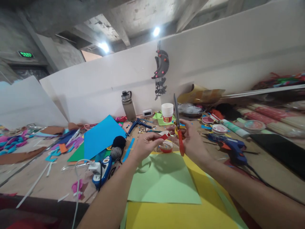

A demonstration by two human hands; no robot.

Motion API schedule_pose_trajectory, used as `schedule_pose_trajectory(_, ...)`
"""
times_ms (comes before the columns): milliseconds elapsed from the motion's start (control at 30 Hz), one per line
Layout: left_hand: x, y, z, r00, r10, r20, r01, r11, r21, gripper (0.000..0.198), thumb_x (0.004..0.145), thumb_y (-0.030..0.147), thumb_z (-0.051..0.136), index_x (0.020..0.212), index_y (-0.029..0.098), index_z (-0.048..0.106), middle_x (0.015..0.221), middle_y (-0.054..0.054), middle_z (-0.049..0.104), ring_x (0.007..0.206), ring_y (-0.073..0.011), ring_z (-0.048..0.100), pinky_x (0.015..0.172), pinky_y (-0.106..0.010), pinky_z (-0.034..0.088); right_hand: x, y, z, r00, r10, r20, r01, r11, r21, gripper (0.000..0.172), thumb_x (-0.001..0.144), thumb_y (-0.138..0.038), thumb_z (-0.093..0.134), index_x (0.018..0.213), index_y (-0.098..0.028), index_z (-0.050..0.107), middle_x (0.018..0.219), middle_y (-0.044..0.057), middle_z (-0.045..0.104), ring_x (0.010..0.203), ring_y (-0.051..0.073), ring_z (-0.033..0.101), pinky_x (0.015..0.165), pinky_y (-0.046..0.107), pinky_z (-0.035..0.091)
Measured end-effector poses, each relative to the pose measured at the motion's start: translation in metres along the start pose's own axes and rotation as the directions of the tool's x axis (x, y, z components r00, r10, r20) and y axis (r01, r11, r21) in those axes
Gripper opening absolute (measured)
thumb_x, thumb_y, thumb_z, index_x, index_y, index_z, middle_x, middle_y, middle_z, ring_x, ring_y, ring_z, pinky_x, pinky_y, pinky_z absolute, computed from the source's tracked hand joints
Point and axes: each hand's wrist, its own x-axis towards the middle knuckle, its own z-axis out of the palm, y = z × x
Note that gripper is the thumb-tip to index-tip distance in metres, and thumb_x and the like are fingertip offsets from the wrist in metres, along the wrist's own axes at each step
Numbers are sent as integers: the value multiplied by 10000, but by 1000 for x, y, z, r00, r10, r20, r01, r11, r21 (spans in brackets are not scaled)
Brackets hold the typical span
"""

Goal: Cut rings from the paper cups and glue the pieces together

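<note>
My left hand [148, 145] pinches a small red and white paper piece [164, 136] above the light green sheet [164, 184]. In my right hand [190, 140] are scissors [180, 140] with orange and yellow handles, their dark blades pointing up. The right fingertips are close to the paper piece's right end; whether they touch it I cannot tell. Just below the hands sits a small red-rimmed round container [166, 147]. Under the green sheet lies a yellow sheet [162, 218].
White paper cups [167, 111] and a grey bottle [128, 106] stand at the back. A blue glue gun [234, 148] lies on the right. On the left are a blue sheet [103, 136] and a power strip [103, 171] with a white cable.
</note>
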Motion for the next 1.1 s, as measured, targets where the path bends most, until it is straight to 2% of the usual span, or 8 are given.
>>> schedule_pose_trajectory(167, 0, 3, -3, 998, -59, -23, 55, 985, -166, 274, 735, 424, 749, 791, 157, 726, 684, -39, 700, 639, -137, 611, 650, -263, 481, 1, -1, -3, 999, 1, -34, -3, 997, -75, 726, 576, -400, 861, 1150, -241, 446, 964, 53, 699, 873, 218, 665, 797, 387, 569)
schedule_pose_trajectory(333, 2, -4, -7, 997, -63, -47, 45, 951, -304, 316, 718, 443, 764, 795, 142, 706, 618, -27, 668, 557, -105, 556, 568, -239, 425, 4, -1, -8, 990, 100, -98, -104, 994, -38, 676, 595, -450, 837, 1108, -246, 446, 896, 25, 688, 757, 198, 662, 632, 335, 579)
schedule_pose_trajectory(467, 5, -9, -9, 994, -80, -68, 47, 918, -394, 311, 738, 445, 748, 788, 145, 681, 584, -2, 622, 531, -82, 503, 524, -221, 360, 7, 0, -12, 982, 130, -138, -118, 989, 91, 663, 559, -430, 855, 1054, -274, 442, 859, -35, 640, 619, 141, 632, 530, 279, 556)
schedule_pose_trajectory(633, 8, -10, -13, 990, -123, -74, 75, 884, -462, 356, 712, 484, 758, 773, 148, 654, 577, 5, 590, 548, -89, 492, 545, -231, 362, 8, -1, -12, 978, 151, -145, -132, 982, 137, 559, 564, -408, 847, 921, -275, 438, 694, -99, 502, 580, 124, 621, 540, 264, 549)
schedule_pose_trajectory(733, 10, -11, -16, 992, -123, -37, 88, 860, -503, 345, 716, 452, 764, 842, 144, 673, 636, -11, 610, 602, -102, 530, 575, -237, 386, 8, -4, -10, 976, 156, -154, -132, 979, 158, 548, 561, -383, 848, 906, -274, 437, 681, -105, 485, 606, 136, 646, 584, 278, 563)
schedule_pose_trajectory(867, 10, -13, -18, 994, -109, 9, 98, 856, -507, 334, 717, 407, 777, 895, 145, 673, 699, -24, 643, 652, -109, 561, 616, -237, 410, 8, -7, -7, 970, 189, -152, -157, 967, 199, 572, 529, -350, 867, 906, -276, 443, 677, -107, 494, 597, 134, 645, 605, 287, 579)
schedule_pose_trajectory(1000, 10, -14, -17, 996, -86, -10, 73, 900, -430, 293, 729, 387, 773, 846, 143, 658, 719, -33, 678, 638, -101, 558, 612, -232, 409, 7, -9, -6, 972, 192, -135, -158, 961, 226, 589, 519, -354, 880, 914, -269, 451, 704, -91, 544, 604, 134, 641, 640, 311, 592)
schedule_pose_trajectory(1100, 9, -12, -15, 994, -111, -14, 95, 905, -415, 313, 709, 402, 784, 781, 140, 629, 698, -35, 684, 593, -100, 553, 589, -238, 417, 6, -9, -6, 967, 228, -111, -201, 956, 213, 619, 513, -401, 877, 948, -275, 455, 750, -68, 589, 625, 165, 654, 587, 334, 586)
